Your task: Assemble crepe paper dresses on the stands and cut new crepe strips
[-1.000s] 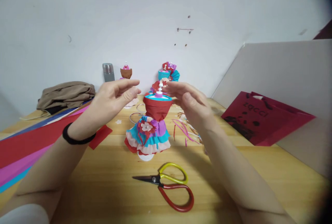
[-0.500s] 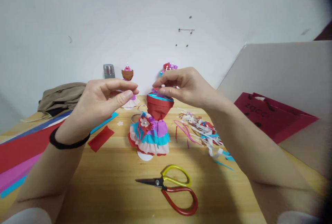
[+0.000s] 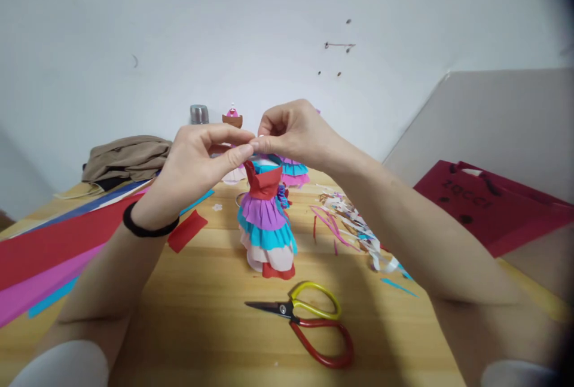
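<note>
soft light casts hazy shadows on the table [image 3: 215, 291]; right corners are dark.

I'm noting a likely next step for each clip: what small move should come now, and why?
Probably a slight turn of the dress stand by its top: the right hand seems to pinch there, the left hand is close against it, and the purple-blue ruffle shows only at the side.
</note>
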Demonstrator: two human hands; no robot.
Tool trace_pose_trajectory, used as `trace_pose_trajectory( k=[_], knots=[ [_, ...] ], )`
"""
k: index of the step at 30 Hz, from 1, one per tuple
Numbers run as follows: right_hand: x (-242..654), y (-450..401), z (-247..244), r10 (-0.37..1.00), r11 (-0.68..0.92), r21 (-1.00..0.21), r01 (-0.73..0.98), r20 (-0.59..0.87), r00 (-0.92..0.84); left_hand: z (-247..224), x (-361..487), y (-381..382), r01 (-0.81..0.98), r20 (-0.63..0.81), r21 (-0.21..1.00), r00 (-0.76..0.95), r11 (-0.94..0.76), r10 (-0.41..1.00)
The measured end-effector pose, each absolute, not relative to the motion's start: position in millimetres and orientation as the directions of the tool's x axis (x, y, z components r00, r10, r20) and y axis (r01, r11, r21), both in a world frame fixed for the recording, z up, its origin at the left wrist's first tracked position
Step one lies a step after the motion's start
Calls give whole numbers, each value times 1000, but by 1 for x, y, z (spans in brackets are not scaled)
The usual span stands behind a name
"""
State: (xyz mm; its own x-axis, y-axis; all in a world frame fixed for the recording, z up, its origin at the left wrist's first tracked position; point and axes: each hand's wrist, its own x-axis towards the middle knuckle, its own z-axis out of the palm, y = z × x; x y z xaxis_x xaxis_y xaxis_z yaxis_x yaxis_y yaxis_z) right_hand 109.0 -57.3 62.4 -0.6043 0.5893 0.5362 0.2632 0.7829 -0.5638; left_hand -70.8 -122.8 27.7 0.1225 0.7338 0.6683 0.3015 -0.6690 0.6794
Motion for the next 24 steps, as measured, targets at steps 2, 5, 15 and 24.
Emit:
trace_pose_trajectory(
  k=[2,5,15,24],
  knots=[
    [111,-55,59,609,752,-619,227,522,-597,25,-71,-119,280,637,706,152,-651,756],
    [117,-53,55,638,719,-666,199,518,-569,22,-71,-113,255,616,718,201,-647,762],
    [132,-51,43,652,730,-668,143,619,-437,37,-50,-107,402,705,564,222,-722,674],
    [142,-52,29,675,717,-687,117,643,-361,39,-33,-90,442,722,526,219,-727,656]
  ],
)
